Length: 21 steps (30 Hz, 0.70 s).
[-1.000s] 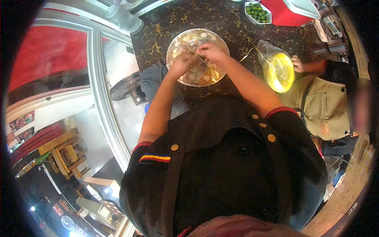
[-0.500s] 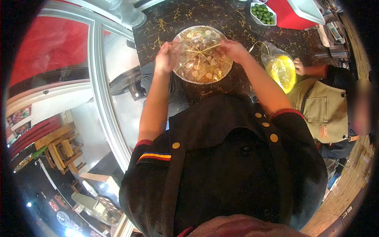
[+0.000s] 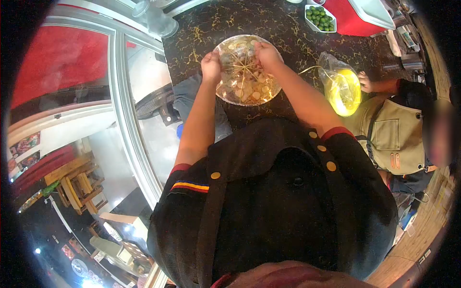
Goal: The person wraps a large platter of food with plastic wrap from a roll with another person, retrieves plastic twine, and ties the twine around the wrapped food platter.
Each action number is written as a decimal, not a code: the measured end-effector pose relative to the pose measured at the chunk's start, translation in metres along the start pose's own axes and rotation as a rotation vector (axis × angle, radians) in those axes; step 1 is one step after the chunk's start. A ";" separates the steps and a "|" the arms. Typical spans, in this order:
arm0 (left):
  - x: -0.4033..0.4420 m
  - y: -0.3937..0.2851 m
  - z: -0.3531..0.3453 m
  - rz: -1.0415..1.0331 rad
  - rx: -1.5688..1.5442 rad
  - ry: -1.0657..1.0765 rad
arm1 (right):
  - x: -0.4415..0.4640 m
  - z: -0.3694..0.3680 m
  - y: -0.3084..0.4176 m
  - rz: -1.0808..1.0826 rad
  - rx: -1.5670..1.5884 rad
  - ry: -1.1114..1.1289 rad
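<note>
A round foil tray (image 3: 247, 91) under clear plastic lies on the dark marbled table, with pale round slices and brownish food showing through. Straw-coloured ties cross in a star over its middle. My left hand (image 3: 211, 67) is closed at the tray's left edge, on what looks like the plastic or a tie. At the upper right of the tray, my right hand (image 3: 266, 56) has its fingers pressed together over the cover. What exactly each hand pinches is too small to tell.
A yellow roll in a clear bag (image 3: 344, 91) lies to the right, its strand reaching toward the tray. Beside it are a co-worker's hand (image 3: 365, 82) and tan apron (image 3: 391, 134). A bowl of green fruit (image 3: 321, 19) and a red cooler (image 3: 353, 21) stand behind.
My hands first parted from the tray's middle to its two sides, then drew slightly closer together. The ties, bunched under my hands earlier, now show as a star.
</note>
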<state>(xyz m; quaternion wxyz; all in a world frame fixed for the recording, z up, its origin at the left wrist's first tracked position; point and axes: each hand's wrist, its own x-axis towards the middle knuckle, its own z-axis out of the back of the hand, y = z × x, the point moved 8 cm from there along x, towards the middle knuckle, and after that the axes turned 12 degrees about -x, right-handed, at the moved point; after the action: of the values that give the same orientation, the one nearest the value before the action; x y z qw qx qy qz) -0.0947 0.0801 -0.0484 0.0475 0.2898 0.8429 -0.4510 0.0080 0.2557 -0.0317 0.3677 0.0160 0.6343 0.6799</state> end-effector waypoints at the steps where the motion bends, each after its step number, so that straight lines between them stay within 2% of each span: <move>1: 0.001 -0.001 0.001 -0.075 0.134 -0.012 | 0.002 0.003 0.003 0.044 -0.100 -0.041; 2: 0.003 -0.002 0.003 -0.152 0.267 -0.025 | 0.006 0.003 0.000 0.045 -0.101 -0.041; 5: 0.007 -0.002 0.008 -0.242 0.411 -0.021 | 0.014 0.003 -0.008 0.088 -0.152 -0.008; 7: 0.005 0.000 0.014 -0.177 0.406 -0.006 | 0.016 0.005 -0.022 -0.032 0.079 0.041; 9: -0.005 -0.005 0.005 -0.111 0.393 0.012 | 0.000 0.022 -0.004 -0.091 0.137 0.006; 11: -0.023 -0.010 -0.019 0.049 0.309 0.198 | -0.005 0.036 -0.006 -0.163 0.196 -0.021; 12: -0.030 -0.015 -0.032 0.119 0.304 0.308 | 0.001 0.038 -0.008 -0.155 0.199 0.126; 13: -0.033 -0.025 -0.041 0.122 0.307 0.307 | 0.004 0.034 -0.010 -0.143 0.202 0.273; 15: -0.052 -0.040 -0.087 0.149 0.536 0.562 | -0.022 0.012 0.007 -0.143 0.236 0.300; 16: -0.050 -0.043 -0.104 0.094 0.545 0.678 | -0.031 -0.001 0.016 -0.055 0.055 0.241; 17: -0.046 -0.046 -0.114 0.092 0.550 0.682 | -0.035 -0.007 0.025 0.035 -0.126 0.180; 18: -0.042 -0.053 -0.126 -0.008 0.681 0.713 | -0.032 -0.014 0.017 0.043 -0.122 0.177; 19: -0.039 -0.058 -0.136 -0.110 0.809 0.738 | -0.032 -0.031 0.004 0.101 -0.173 0.264; 21: -0.030 -0.056 -0.131 -0.124 0.809 0.692 | -0.029 -0.047 -0.012 0.165 -0.228 0.358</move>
<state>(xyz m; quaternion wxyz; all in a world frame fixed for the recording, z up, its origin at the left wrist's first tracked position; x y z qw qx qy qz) -0.0755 0.1457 0.0799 -0.3754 0.3663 0.5836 -0.6199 0.0119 0.2000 -0.0391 0.1917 -0.0948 0.6050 0.7670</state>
